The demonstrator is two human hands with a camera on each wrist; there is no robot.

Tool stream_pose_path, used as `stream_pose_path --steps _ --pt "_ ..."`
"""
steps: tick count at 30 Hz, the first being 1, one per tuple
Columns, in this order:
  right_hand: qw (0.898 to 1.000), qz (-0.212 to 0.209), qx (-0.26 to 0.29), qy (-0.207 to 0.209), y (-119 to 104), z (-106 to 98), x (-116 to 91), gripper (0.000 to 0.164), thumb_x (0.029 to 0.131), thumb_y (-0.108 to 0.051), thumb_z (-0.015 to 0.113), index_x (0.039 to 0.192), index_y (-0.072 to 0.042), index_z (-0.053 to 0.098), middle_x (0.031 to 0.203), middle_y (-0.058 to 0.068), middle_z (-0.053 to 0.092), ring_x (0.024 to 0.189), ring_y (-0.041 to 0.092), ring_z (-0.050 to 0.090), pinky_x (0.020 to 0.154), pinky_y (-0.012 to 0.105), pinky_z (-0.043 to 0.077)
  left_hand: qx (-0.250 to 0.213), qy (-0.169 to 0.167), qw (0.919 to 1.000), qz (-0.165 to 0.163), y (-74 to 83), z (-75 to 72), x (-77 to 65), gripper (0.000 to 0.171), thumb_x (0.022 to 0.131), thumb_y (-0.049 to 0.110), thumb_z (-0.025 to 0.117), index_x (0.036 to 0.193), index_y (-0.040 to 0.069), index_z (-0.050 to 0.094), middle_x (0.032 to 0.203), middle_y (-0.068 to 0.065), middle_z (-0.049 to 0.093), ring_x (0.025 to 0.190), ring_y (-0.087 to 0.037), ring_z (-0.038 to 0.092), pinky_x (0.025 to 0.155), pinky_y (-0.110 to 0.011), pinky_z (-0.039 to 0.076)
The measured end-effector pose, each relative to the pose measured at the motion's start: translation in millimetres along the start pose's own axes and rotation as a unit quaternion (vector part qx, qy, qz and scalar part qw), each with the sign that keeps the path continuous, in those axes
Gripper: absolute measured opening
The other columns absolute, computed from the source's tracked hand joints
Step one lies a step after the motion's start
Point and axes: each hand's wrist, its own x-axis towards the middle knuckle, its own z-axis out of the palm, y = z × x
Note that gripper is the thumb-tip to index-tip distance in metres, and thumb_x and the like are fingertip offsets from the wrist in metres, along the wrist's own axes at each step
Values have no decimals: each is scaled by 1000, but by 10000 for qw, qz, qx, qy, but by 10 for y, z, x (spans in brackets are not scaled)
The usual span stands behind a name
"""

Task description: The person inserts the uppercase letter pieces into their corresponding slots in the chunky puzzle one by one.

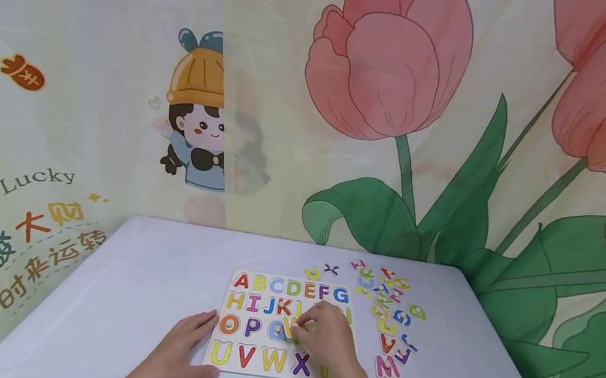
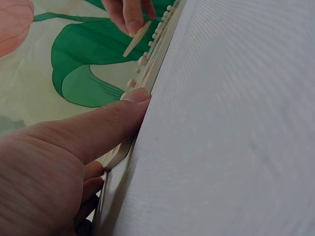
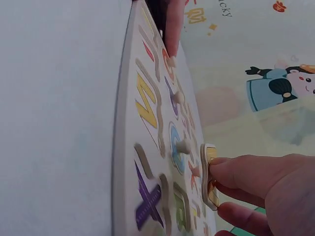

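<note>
One hand, the right hand (image 1: 325,336), pinches the yellow letter (image 1: 289,327) above the board (image 1: 259,343), lower centre of my frame; the left hand (image 1: 181,347), fingers extended, contacts the board's edge, I judge to prevent shifting.

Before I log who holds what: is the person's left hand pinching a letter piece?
No, the left hand rests against the edge of the letter board, while the right hand pinches the yellow letter piece.
</note>
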Motion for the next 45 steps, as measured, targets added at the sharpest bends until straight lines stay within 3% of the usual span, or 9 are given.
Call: stream_pose_path --steps 3,8,13,24,32,37,45 --pt "9998 179 46 -2 -64 65 -94 14 81 -30 93 74 -30 80 98 -8 72 104 19 65 94 46 55 -17 -11 10000 12 -7 2 2 109 71 61 92 159 12 51 166 0 43 153 -31 38 119 -61 38" --pt "9997 216 109 82 -123 143 -234 16 79 -30 94 72 -32 79 88 -14 64 89 12 56 80 35 50 -39 -2 10000 49 3 -4 -1 109 71 61 92 159 11 51 166 1 44 153 -31 38 120 -60 38" --pt "9996 191 195 -47 -141 199 -312 17 77 -31 95 72 -33 79 87 -16 62 87 9 53 80 33 49 11 54 9999 109 14 -24 -19 108 71 59 92 158 10 51 165 1 44 152 -29 38 120 -59 38" --pt "9984 185 463 -279 -144 253 -344 20 74 -35 97 70 -34 77 87 -17 60 92 12 51 83 37 49 5 53 9999 114 22 -36 -21 108 71 57 93 159 10 51 166 1 44 153 -29 37 121 -59 37" --pt "9979 18 555 -333 -113 298 -369 23 73 -39 97 69 -36 75 80 -20 55 85 10 45 72 28 38 48 54 9999 113 39 -42 -32 108 71 57 93 159 10 51 166 0 44 152 -30 38 120 -60 37" --pt "9972 -103 627 -407 -90 303 -373 22 73 -38 97 70 -36 75 77 -20 55 84 9 44 71 29 36 23 13 10000 -19 54 -34 -29 108 70 56 94 159 11 51 166 1 44 153 -29 37 120 -59 38" --pt "9958 -108 735 -544 -85 296 -367 19 76 -37 95 72 -37 77 76 -17 56 83 9 43 71 29 35 67 82 9999 45 60 -51 -43 107 71 56 94 158 11 52 165 0 45 152 -30 39 119 -59 39"
